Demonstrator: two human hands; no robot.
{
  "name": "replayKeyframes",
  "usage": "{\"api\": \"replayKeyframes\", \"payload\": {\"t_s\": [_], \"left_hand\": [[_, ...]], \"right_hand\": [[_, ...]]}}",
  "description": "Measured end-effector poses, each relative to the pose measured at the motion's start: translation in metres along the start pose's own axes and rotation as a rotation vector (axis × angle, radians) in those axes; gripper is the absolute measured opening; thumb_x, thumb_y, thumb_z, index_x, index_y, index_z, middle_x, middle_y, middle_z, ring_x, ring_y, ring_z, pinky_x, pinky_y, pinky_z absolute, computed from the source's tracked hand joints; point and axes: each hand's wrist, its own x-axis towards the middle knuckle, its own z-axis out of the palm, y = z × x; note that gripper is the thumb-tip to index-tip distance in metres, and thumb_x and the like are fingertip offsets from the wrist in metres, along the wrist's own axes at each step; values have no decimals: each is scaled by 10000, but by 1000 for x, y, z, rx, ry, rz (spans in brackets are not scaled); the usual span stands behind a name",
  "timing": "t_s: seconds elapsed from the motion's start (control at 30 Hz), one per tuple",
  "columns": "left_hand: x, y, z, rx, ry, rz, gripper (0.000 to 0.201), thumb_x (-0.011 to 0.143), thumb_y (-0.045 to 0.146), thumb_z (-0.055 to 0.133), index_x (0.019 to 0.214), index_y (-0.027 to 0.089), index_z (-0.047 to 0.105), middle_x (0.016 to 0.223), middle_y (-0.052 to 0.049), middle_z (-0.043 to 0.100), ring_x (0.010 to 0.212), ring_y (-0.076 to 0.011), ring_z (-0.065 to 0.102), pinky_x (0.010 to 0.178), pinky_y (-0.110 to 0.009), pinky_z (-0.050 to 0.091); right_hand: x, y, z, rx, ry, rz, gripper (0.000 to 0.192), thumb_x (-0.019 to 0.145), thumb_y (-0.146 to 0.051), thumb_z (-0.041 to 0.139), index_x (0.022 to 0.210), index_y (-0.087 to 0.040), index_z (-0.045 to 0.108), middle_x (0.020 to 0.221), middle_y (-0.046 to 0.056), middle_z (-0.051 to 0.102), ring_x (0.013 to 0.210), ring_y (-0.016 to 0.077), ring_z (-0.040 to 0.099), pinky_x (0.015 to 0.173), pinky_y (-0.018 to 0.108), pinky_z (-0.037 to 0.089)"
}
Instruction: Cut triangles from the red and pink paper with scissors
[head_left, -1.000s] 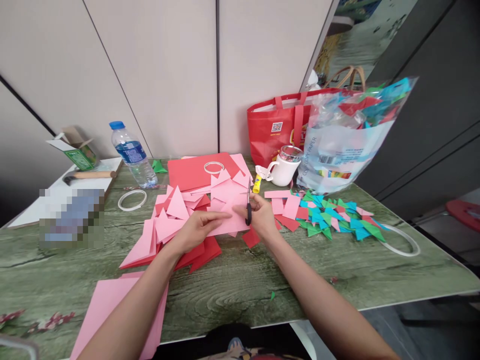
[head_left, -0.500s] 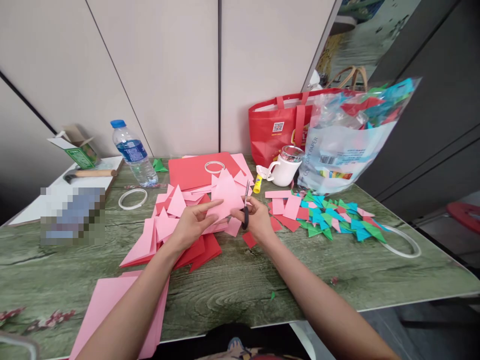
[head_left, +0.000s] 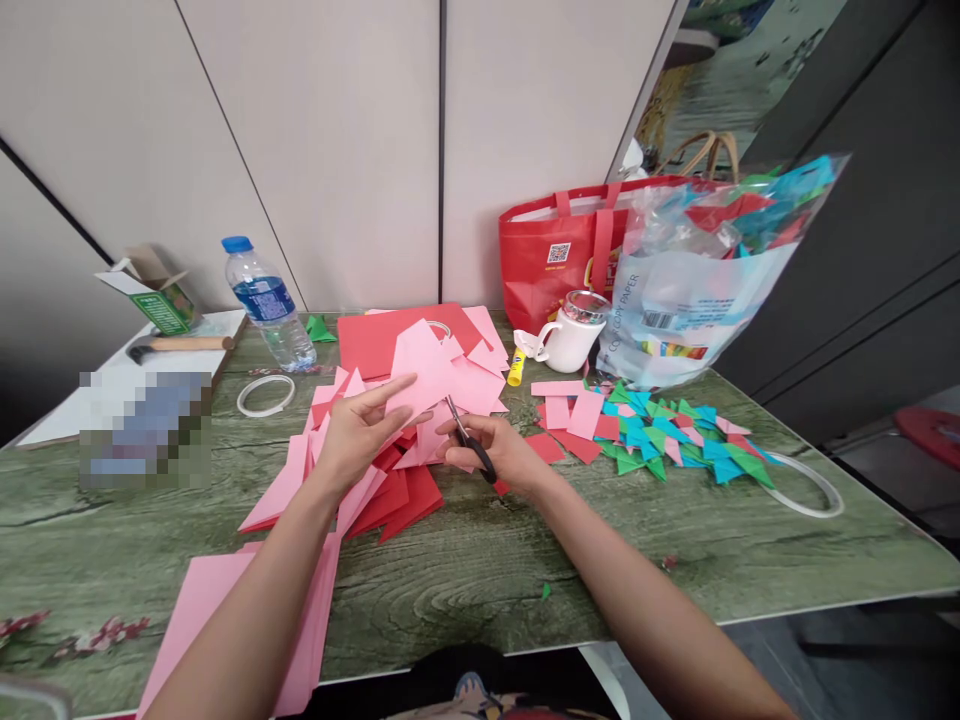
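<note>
Pinched between the thumb and fingers of my left hand [head_left: 358, 430] is a piece of pink paper [head_left: 421, 368], raised above the paper pile. My right hand [head_left: 491, 450] is closed on a pair of black-handled scissors [head_left: 474, 447], whose blades point up and to the left, close to the lower edge of that paper. Under and around both hands lie cut pink pieces and folded red paper [head_left: 416, 500]. Behind the held piece rests a red sheet [head_left: 367, 340], with a white ring partly hidden on it.
A water bottle [head_left: 262, 305], a white tape ring [head_left: 266, 397] and a hammer [head_left: 184, 345] stand or lie left. Right are a lidded white mug [head_left: 574, 335], a glue stick [head_left: 516, 367], a red bag [head_left: 540, 270], a plastic bag [head_left: 675, 300] and coloured scraps [head_left: 667, 430]. Pink sheets [head_left: 217, 600] lie in front.
The pink paper has tilted and shifted left with my left hand. My right hand has turned the scissors from upright to slanting up-left and moved them left and slightly nearer me.
</note>
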Motion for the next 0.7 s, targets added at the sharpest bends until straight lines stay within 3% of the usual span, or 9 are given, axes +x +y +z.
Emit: {"api": "replayKeyframes", "payload": {"t_s": [0.2,0.4,0.7], "left_hand": [[0,1,1,-99,39,-29,453,675,209,690,1120,159,620,832,-28,688,834,-199,628,653,-291,549],[-1,-3,2,-33,-123,-73,434,681,226,673,1109,168,630,913,-65,692,892,-202,610,688,-282,527],[-1,-3,1,-33,-134,-82,455,682,226,665,1131,172,613,1002,-76,679,926,-207,596,711,-287,522]], "right_hand": [[-1,-1,-4,-37,-13,38,413,503,-324,794,844,-152,635,707,1,641,639,110,564,610,232,426],[-2,-2,-4,-49,-16,51,420,515,-331,790,868,-154,647,675,-18,605,630,99,543,607,224,410],[-2,-2,-6,3,-36,101,426,531,-317,788,898,-155,646,707,-4,633,672,108,567,676,243,426]]}}
